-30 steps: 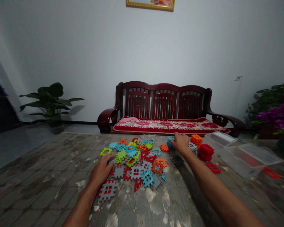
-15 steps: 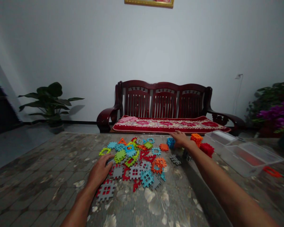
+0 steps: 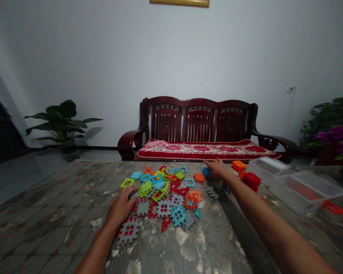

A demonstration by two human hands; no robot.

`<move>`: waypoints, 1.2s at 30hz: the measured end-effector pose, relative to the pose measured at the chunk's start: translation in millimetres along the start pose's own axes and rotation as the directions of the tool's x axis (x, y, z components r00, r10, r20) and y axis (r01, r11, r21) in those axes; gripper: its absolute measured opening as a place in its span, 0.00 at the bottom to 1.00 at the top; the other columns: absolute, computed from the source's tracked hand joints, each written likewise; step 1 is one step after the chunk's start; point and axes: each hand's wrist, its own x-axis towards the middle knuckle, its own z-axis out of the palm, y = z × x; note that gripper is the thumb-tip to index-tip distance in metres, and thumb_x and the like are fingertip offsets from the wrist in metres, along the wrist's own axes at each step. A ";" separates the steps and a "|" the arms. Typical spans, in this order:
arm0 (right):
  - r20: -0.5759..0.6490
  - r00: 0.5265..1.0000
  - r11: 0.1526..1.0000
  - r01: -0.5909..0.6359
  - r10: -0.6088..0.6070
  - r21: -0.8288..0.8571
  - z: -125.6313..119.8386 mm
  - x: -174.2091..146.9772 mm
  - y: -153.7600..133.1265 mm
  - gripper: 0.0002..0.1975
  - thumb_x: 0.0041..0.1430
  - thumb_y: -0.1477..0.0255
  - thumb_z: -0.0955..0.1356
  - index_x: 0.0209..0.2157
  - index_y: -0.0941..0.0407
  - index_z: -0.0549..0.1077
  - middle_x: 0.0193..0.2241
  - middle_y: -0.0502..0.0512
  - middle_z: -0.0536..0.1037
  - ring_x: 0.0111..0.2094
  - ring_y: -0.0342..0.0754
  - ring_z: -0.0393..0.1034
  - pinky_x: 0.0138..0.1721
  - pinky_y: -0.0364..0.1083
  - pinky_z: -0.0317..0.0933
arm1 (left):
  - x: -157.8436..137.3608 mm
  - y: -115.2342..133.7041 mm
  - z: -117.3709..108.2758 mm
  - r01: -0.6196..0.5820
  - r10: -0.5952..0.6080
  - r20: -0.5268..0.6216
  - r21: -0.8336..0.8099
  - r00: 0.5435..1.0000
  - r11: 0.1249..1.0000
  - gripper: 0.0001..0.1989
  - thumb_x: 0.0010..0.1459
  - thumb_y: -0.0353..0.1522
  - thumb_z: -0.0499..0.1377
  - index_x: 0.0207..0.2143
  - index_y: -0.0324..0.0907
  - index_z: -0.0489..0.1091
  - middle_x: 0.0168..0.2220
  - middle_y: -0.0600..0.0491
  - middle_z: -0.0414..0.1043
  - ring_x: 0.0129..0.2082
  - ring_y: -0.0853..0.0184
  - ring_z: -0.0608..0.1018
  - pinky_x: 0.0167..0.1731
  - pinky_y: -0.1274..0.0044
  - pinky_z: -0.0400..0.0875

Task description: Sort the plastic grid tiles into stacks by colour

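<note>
Left hand [image 3: 121, 205] by plain green tile [image 3: 145, 188]; right hand [image 3: 218, 168] by blue stack [image 3: 206, 173].

Dim, cool light; plain white wall [image 3: 188, 57] brightest mid-frame, darkening toward the corners. Leafy green potted plant [image 3: 63, 118] throws a soft shadow rightward onto it. Broad dark shadow alongside bare right forearm [image 3: 257, 209] on grey patterned tabletop [image 3: 88, 198]. Faint highlights along glossy dark-red wooden bench [image 3: 200, 104]. Wide-lens stretch at edges; purple flowers [image 3: 337, 137], far right, soft.
</note>
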 end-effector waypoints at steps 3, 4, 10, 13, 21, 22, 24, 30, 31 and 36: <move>-0.024 0.999 1.000 0.022 -0.023 -0.010 -6.3 -4.2 -3.8 0.46 0.43 0.73 0.72 0.67 0.56 0.60 0.62 0.65 0.69 0.62 0.63 0.61 0.65 0.61 0.41 | 0.2 1.1 -0.7 0.011 -0.011 0.010 0.010 1.000 1.000 0.20 0.57 0.35 0.52 0.47 0.43 0.77 0.57 0.47 0.74 0.59 0.58 0.73 0.61 0.64 0.65; -0.034 0.999 0.999 0.039 -0.039 -0.013 -9.1 -5.8 -6.7 0.46 0.43 0.72 0.72 0.67 0.55 0.60 0.63 0.63 0.68 0.62 0.63 0.60 0.66 0.60 0.41 | 0.2 1.7 -1.1 0.014 -0.014 0.016 0.014 1.000 1.000 0.20 0.57 0.35 0.52 0.48 0.43 0.77 0.57 0.47 0.74 0.60 0.57 0.73 0.61 0.64 0.65; -0.119 0.969 0.975 0.220 -0.215 0.033 -14.2 -12.6 -35.7 0.35 0.54 0.61 0.69 0.64 0.52 0.65 0.58 0.60 0.74 0.63 0.61 0.58 0.66 0.60 0.39 | -0.3 5.8 -3.7 0.035 -0.036 0.041 0.021 0.999 0.999 0.20 0.57 0.35 0.52 0.48 0.42 0.77 0.58 0.45 0.73 0.60 0.57 0.72 0.62 0.64 0.63; -0.083 0.967 0.970 0.243 -0.241 0.007 -7.1 -10.9 -46.5 0.36 0.50 0.65 0.71 0.62 0.52 0.68 0.55 0.60 0.76 0.62 0.61 0.59 0.66 0.60 0.39 | -0.5 6.0 -3.3 0.037 -0.038 0.039 0.014 0.999 0.999 0.20 0.57 0.35 0.52 0.49 0.42 0.77 0.58 0.45 0.73 0.60 0.56 0.72 0.62 0.63 0.64; -0.074 0.970 0.973 0.231 -0.230 0.002 5.8 0.7 -54.0 0.30 0.55 0.69 0.68 0.61 0.53 0.68 0.51 0.63 0.78 0.56 0.60 0.64 0.61 0.58 0.47 | 0.9 1.0 1.5 0.024 -0.023 0.022 -0.008 0.999 1.000 0.20 0.57 0.35 0.53 0.48 0.42 0.77 0.58 0.45 0.73 0.60 0.56 0.72 0.61 0.63 0.64; -0.070 0.969 0.972 0.237 -0.236 0.001 6.2 2.3 -55.0 0.31 0.54 0.70 0.68 0.61 0.54 0.68 0.52 0.63 0.78 0.55 0.60 0.65 0.61 0.57 0.48 | 0.9 0.9 1.6 0.023 -0.023 0.021 -0.011 1.000 1.000 0.20 0.57 0.35 0.53 0.48 0.42 0.77 0.58 0.45 0.73 0.60 0.56 0.73 0.61 0.63 0.64; -0.066 0.968 0.970 0.245 -0.244 0.003 6.6 5.1 -57.2 0.33 0.52 0.72 0.69 0.62 0.54 0.67 0.52 0.63 0.78 0.55 0.60 0.65 0.60 0.55 0.51 | 0.6 1.4 1.2 0.022 -0.022 0.018 -0.014 1.000 1.000 0.20 0.56 0.35 0.53 0.48 0.42 0.77 0.58 0.45 0.73 0.60 0.56 0.73 0.61 0.62 0.65; -0.057 0.969 0.969 0.243 -0.241 0.040 5.4 4.8 -59.4 0.36 0.52 0.74 0.68 0.65 0.54 0.63 0.56 0.64 0.74 0.56 0.59 0.65 0.57 0.54 0.56 | -0.2 5.2 -2.2 0.035 -0.035 0.033 -0.005 0.999 0.999 0.21 0.56 0.35 0.52 0.48 0.41 0.77 0.58 0.44 0.73 0.60 0.56 0.73 0.62 0.63 0.64; -0.063 0.969 0.969 0.241 -0.237 0.050 4.6 2.4 -59.2 0.37 0.52 0.74 0.69 0.65 0.54 0.63 0.57 0.64 0.73 0.56 0.60 0.65 0.57 0.55 0.56 | -0.2 5.4 -2.3 0.035 -0.035 0.034 -0.005 0.999 0.999 0.21 0.56 0.35 0.52 0.48 0.41 0.77 0.58 0.44 0.73 0.60 0.56 0.73 0.62 0.63 0.63; -0.113 0.959 0.958 0.271 -0.260 0.096 0.0 -16.5 -65.9 0.30 0.54 0.75 0.66 0.61 0.54 0.68 0.56 0.60 0.74 0.56 0.57 0.64 0.56 0.51 0.57 | 0.2 4.1 0.3 0.035 -0.035 0.017 -0.016 0.999 0.999 0.21 0.56 0.36 0.52 0.48 0.43 0.76 0.58 0.46 0.73 0.60 0.58 0.73 0.62 0.64 0.63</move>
